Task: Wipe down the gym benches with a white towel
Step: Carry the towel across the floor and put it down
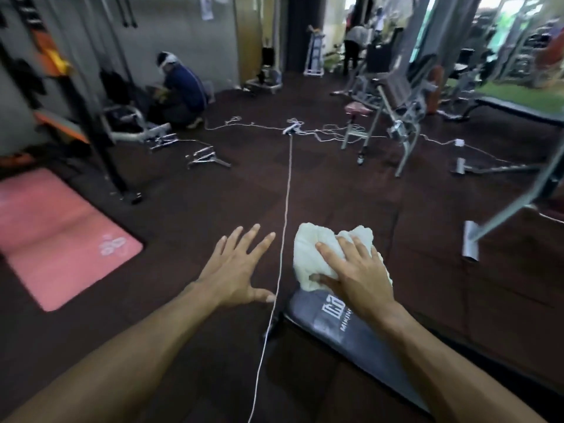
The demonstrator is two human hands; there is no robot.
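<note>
Right hand (355, 279) on towel (314, 251), bench (351, 331) end

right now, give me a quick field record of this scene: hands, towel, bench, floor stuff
right hand: right hand grips the white towel, pressing it on the end of the bench
left hand: left hand open, fingers spread, holding nothing, off the bench's left side
bench: dark padded bench with a white logo, running toward lower right
towel: bunched, at the bench's far end
floor: white cord running away across the dark floor; pink mat at left
others: a person crouches by equipment at the far left
</note>
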